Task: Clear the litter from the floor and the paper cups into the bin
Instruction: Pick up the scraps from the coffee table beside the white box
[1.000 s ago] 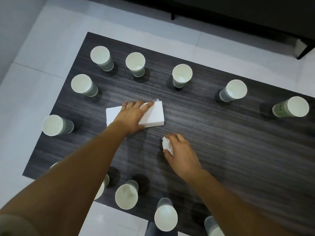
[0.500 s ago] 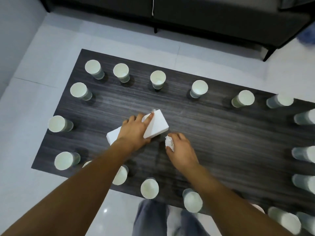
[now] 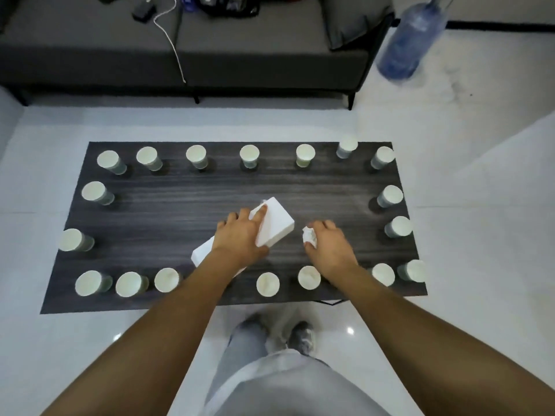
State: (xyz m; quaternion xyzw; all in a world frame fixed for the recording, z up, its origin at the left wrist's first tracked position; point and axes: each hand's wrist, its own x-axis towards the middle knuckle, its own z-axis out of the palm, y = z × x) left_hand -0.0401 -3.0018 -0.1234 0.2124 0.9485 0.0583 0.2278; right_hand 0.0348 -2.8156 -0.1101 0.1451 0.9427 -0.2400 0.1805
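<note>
left hand [image 3: 240, 235] grips white box [image 3: 274, 226] at table [image 3: 180, 211] centre; right hand [image 3: 329, 244] clenches crumpled paper [image 3: 309, 235]; paper cups [image 3: 249, 156] ring all table edges; sofa [image 3: 210, 55] beyond far edge

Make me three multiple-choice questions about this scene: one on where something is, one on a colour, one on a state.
1. Where do the paper cups stand?
A. Around the edge of the table
B. Stacked in its middle
C. On the floor

2. What colour is the box that the left hand holds?
A. Red
B. White
C. Black

3. What is the right hand doing?
A. Lying flat and empty
B. Gripping a cup
C. Holding crumpled paper

Answers:
1. A, since the cups ring the dark tabletop and its middle holds only the box and the hands.
2. B, since the box is plain white on every visible face.
3. C, since the fingers curl round a small white wad.
</note>
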